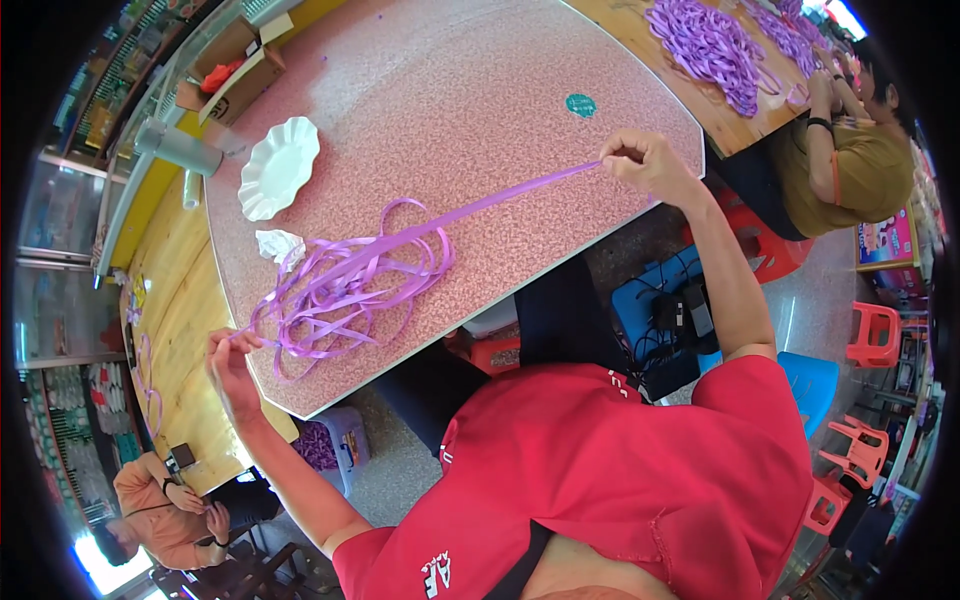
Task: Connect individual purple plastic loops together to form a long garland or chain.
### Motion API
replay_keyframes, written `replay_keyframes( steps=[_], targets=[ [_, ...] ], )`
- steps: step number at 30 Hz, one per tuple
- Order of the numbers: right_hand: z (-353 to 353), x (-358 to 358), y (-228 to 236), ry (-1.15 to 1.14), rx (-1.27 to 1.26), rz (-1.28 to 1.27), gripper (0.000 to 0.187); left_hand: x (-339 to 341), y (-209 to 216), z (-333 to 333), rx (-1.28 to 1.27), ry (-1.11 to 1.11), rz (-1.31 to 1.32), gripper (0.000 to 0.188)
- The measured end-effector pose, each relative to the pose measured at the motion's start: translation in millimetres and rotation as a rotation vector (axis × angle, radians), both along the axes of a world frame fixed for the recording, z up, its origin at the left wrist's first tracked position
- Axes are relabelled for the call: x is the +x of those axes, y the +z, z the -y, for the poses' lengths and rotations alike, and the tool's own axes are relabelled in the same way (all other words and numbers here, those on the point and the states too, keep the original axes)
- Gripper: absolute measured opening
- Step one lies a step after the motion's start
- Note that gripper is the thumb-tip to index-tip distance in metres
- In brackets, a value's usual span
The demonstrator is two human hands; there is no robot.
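Observation:
A long purple ribbon [505, 194] is stretched slantwise over the pink speckled table [480, 110]. Its upper right end is pinched between the thumb and fingers of my right hand [652, 166], close to the table's right corner. My left hand [234, 372] pinches the ribbon at the table's lower left edge. Between the hands, loose loops of the same ribbon lie in a tangled heap on the table's left part. A crumpled white tissue [280, 248] lies beside the heap.
A white scalloped plate [281, 168], a grey-green cylinder [178, 146] and a cardboard box [240, 78] stand toward the left. Heaped purple ribbon [705, 45] covers a wooden table at upper right. Two people sit nearby. A tub [347, 448] and blue stool [640, 300] flank my legs.

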State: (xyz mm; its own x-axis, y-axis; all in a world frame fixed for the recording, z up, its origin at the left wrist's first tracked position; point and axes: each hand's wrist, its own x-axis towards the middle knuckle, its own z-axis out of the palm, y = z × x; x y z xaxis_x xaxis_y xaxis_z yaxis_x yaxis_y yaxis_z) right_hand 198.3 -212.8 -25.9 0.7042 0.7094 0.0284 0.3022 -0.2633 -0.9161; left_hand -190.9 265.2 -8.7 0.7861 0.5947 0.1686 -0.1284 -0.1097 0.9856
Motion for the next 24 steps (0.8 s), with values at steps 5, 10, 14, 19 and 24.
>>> replay_keyframes(
  steps=[5,10,14,19,24],
  targets=[
    [36,43,-23,-0.057,-0.068,0.137,0.007,-30,-23,-47,0.046,0.217,-0.145,0.02],
    [26,27,-5,-0.074,-0.084,0.011,0.01,1,-26,-5,0.315,0.353,-0.417,0.04],
    [17,-1,21,-0.007,0.021,0.0,0.012,47,0,45,1.256,0.686,-0.389,0.05],
    [-2,-42,47,0.132,0.134,-0.03,0.013,112,27,180,0.328,-0.447,-0.147,0.032],
    [-15,-70,74,0.233,0.246,0.136,0.008,167,-7,289,0.297,-0.881,0.031,0.072]
  ],
)
